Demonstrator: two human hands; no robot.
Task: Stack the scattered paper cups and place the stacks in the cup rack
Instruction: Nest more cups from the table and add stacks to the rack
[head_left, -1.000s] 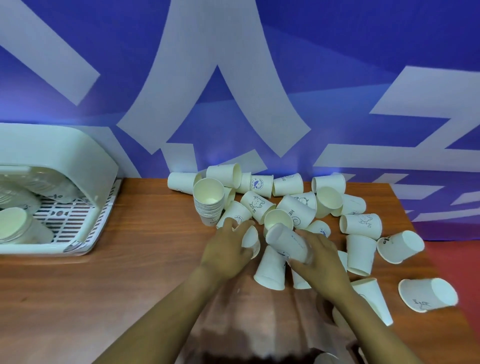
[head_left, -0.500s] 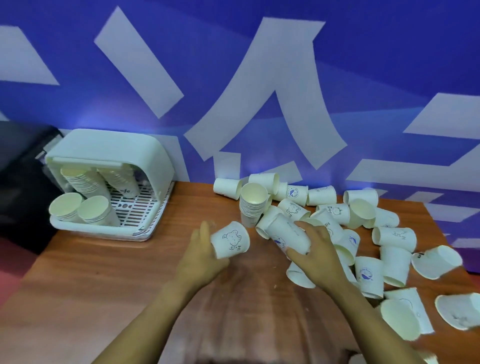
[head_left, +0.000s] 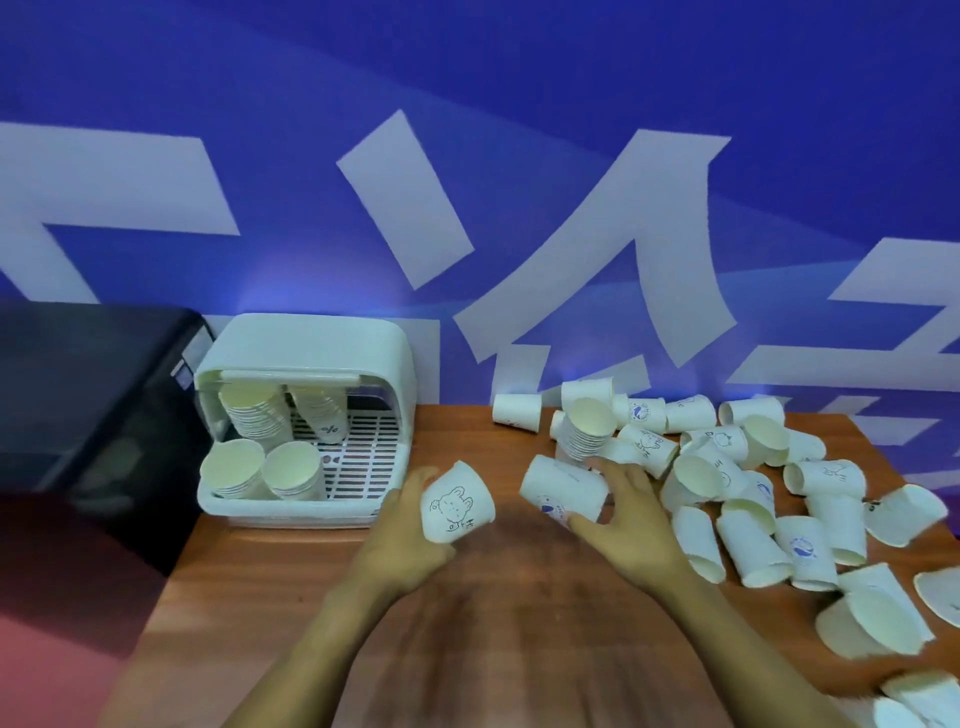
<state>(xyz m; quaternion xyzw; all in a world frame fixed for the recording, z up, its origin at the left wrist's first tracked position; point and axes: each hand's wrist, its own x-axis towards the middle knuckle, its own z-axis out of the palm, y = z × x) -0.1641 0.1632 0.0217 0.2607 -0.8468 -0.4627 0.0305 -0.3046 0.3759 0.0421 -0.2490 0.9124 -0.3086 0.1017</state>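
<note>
Blue wall with large white strokes stands behind a wooden counter (head_left: 270, 582). Near the middle, the left hand (head_left: 402, 540) grips a single cup (head_left: 455, 504) with a bear drawing, tilted, mouth toward the upper right. Just beside it, the right hand (head_left: 631, 525) grips another cup (head_left: 563, 488) lying on its side, its base pointing toward the first; the two cups are apart, not yet nested.

Behind the right hand, a partial stack (head_left: 584, 431) stands among loose cups (head_left: 753, 499), which lie scattered over the right half of the counter, mostly on their sides. At the far left of the counter sits the white rack (head_left: 311, 343), already holding four stacks: two leaning at the back, two lying at the front.

By this showing, the job is perhaps half done: a good many cups are racked, yet dozens remain loose.

Cups at the lower right edge are blurred and cut off, so the count is uncertain. A dark object left of the rack is too dim to name.
</note>
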